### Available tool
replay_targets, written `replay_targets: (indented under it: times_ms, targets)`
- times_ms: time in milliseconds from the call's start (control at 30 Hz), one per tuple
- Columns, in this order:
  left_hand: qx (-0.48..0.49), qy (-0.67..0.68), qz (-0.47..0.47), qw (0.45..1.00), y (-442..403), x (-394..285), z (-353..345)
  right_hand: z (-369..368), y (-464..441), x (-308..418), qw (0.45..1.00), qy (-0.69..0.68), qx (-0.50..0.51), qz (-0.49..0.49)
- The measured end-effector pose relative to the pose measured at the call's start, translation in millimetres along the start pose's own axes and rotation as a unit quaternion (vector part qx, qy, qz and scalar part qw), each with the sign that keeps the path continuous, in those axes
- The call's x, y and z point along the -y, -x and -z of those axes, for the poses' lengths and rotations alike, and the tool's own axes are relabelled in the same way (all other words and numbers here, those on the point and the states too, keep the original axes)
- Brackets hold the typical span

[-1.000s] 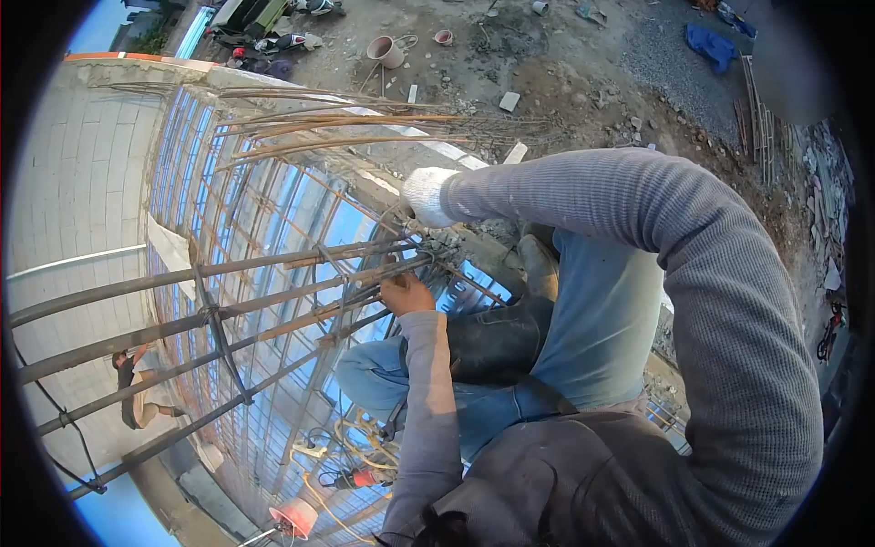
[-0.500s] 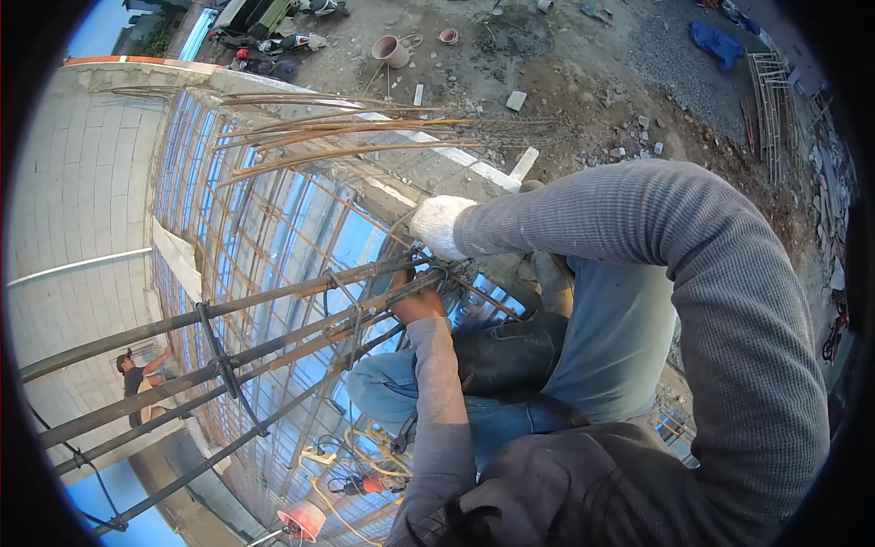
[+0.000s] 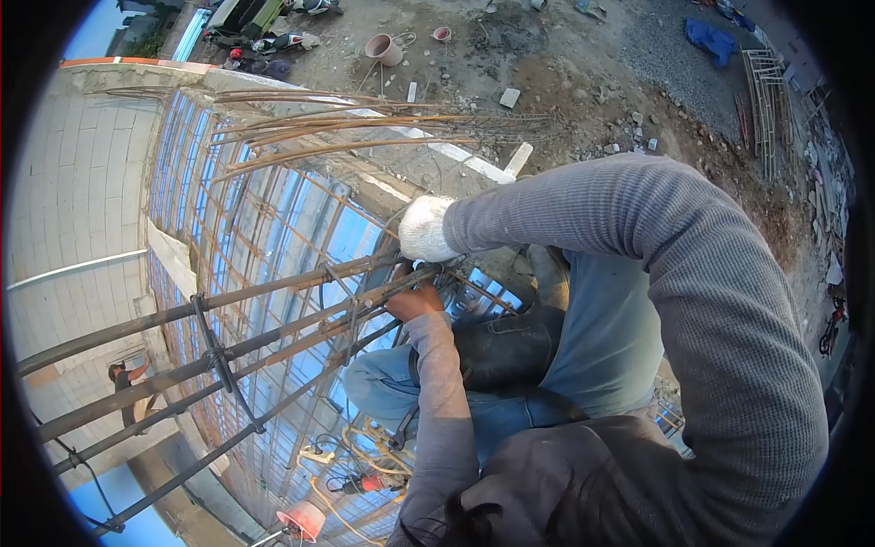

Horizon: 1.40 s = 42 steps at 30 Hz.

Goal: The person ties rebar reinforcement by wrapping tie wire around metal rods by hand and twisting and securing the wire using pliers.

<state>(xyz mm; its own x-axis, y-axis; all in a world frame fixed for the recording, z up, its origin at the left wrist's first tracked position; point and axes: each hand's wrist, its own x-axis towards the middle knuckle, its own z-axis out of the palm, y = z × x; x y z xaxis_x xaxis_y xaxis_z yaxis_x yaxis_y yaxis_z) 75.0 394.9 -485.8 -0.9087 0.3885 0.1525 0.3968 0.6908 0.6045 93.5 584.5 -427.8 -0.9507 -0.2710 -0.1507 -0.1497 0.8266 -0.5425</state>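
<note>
My right hand (image 3: pixel 426 230), in a white knit glove, is closed at the end of a bundle of steel rebar (image 3: pixel 301 288). The back of the glove hides its fingers and whatever they hold. Just below it, my bare left hand (image 3: pixel 416 301) is wrapped around the rebar from underneath, its fingers partly hidden behind the bars. Thin stirrups loop around the bars near both hands. Further left, a dark stirrup (image 3: pixel 215 356) crosses the long bars, which run to the lower left.
Below lies a rebar mesh (image 3: pixel 273 228) with bent rusty bars (image 3: pixel 346 128) beyond it. A person (image 3: pixel 132 387) stands by the block wall (image 3: pixel 87 182) at left. A red power tool (image 3: pixel 372 483), yellow cord and pink bucket (image 3: pixel 303 520) are below. My bent knees are close to the bars.
My gloved right hand has shifted slightly left and down over the bar ends. My left hand stays at the rebar. The person at left stands more upright with an arm raised higher.
</note>
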Motion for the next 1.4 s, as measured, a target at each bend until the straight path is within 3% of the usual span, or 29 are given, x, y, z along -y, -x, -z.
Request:
replay_targets:
  times_ms: [67,133,167,233,367,433,567,600,633,667,733,767,833,900,1000,1067,1167,1400]
  targets:
    - [0.041,-0.026,0.014,0.999,-5.7,-0.1,-0.5,11.0,0.3,5.7,1.000,0.020,0.007,0.002]
    - [0.048,0.118,0.062,0.990,-10.3,0.1,-0.6,22.6,4.1,7.4,0.972,-0.168,0.024,-0.164]
    - [0.053,0.115,0.061,0.990,-11.7,6.3,-0.6,23.8,2.4,-5.4,0.998,0.038,0.051,0.008]
    - [0.057,0.005,-0.050,0.997,-13.8,18.9,-0.4,30.0,-0.7,-21.5,0.998,0.030,0.046,0.001]
    - [0.071,-0.055,-0.051,0.995,-15.3,27.7,-2.6,29.5,-5.4,-25.8,1.000,0.002,0.013,-0.023]
    - [0.184,0.030,0.050,0.981,-19.2,34.1,-3.6,22.5,-5.8,-13.2,1.000,0.006,-0.022,-0.007]
    - [0.225,0.064,0.076,0.969,-28.8,34.4,-3.8,8.3,-32.0,-7.2,0.991,-0.068,-0.008,-0.117]
    - [0.240,0.128,0.147,0.951,-30.0,29.6,0.3,10.4,-29.7,-13.9,0.990,-0.071,-0.007,-0.119]
    - [0.251,0.192,0.216,0.924,-32.4,22.9,2.4,21.6,-20.1,-18.0,0.999,-0.025,0.009,-0.044]
    - [0.252,0.191,0.218,0.923,-34.5,32.0,-0.7,23.1,-16.1,-23.9,0.999,0.021,0.026,0.033]
    - [0.228,0.356,0.355,0.834,-39.0,51.9,-6.0,18.2,-14.6,-31.5,1.000,-0.013,0.011,0.026]
    - [0.227,0.355,0.357,0.833,-42.5,57.4,-6.3,14.2,-15.6,-35.7,0.999,-0.046,-0.006,0.019]
    - [0.234,0.389,0.453,0.767,-51.3,62.4,-9.7,-2.1,-21.3,-50.5,0.997,-0.077,-0.007,0.000]
    - [0.235,0.392,0.455,0.765,-53.6,58.2,-9.1,-15.2,-15.7,-58.8,0.984,-0.170,-0.029,-0.048]
    - [0.237,0.390,0.453,0.766,-52.1,41.3,-3.5,-48.3,-17.6,-68.7,0.979,-0.177,-0.086,-0.043]
    - [0.235,0.391,0.449,0.768,-49.0,41.2,-1.6,-38.8,-0.7,-54.4,0.986,-0.150,-0.049,-0.057]
    - [0.245,0.386,0.420,0.784,-46.6,45.5,-2.1,-40.9,12.0,-45.4,0.998,0.026,-0.050,0.035]
    - [0.246,0.343,0.358,0.833,-45.4,57.5,-14.5,-38.2,13.8,-32.6,0.986,0.103,-0.109,0.075]
